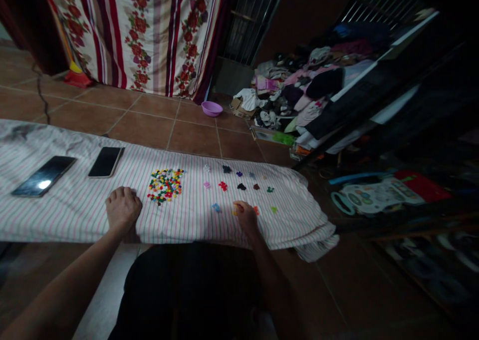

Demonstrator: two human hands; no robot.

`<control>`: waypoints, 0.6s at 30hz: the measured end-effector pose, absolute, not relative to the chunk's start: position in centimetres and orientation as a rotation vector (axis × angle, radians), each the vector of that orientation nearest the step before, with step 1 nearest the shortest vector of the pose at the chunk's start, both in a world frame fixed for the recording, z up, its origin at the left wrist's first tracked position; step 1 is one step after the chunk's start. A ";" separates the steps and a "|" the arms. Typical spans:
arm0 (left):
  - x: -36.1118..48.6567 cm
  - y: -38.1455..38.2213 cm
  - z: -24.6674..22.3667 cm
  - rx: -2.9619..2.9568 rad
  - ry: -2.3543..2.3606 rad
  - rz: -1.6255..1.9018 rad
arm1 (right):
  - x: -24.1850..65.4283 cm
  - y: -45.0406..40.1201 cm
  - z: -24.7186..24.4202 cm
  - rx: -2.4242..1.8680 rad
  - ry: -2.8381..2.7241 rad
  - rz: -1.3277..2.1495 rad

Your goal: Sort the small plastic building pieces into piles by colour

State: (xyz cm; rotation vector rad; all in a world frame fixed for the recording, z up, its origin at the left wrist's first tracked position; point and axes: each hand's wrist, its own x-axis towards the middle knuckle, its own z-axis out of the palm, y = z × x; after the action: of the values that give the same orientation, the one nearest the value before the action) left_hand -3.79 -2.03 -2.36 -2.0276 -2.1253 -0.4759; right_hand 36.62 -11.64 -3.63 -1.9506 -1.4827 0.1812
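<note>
The right hand pinches fingertips together by yellow beads, contents unclear; red beads beyond sit apart, likely against mixing. Left hand fingers' closure: hidden.

The head camera looks forward and down from near above the cloth. Its view reaches the curtain at eleven o'clock.

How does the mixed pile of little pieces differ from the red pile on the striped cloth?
The mixed pile shows many colours, while the red pile looks all red. The mixed pile spreads over a wide patch; the red pile is a small clump. The mixed pile lies nearer the left hand, the red pile nearer the right hand. Both lie on the striped cloth.
</note>
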 end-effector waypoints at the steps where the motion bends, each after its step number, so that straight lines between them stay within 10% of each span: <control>1: -3.8 -2.0 -2.3 -2.030 -2.129 -0.485 | 36.7 -12.0 -3.7 -1.970 -1.479 0.184; 18: -3.7 -2.1 -2.3 -2.007 -2.084 -0.468 | 37.5 -13.8 -4.6 -1.865 -1.770 0.192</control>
State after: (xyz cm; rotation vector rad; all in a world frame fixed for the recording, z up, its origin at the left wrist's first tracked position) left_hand -3.71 -2.10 -2.34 -2.0070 -2.0839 -0.4684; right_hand 37.52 -13.78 -4.58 -1.8648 -1.7700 0.1923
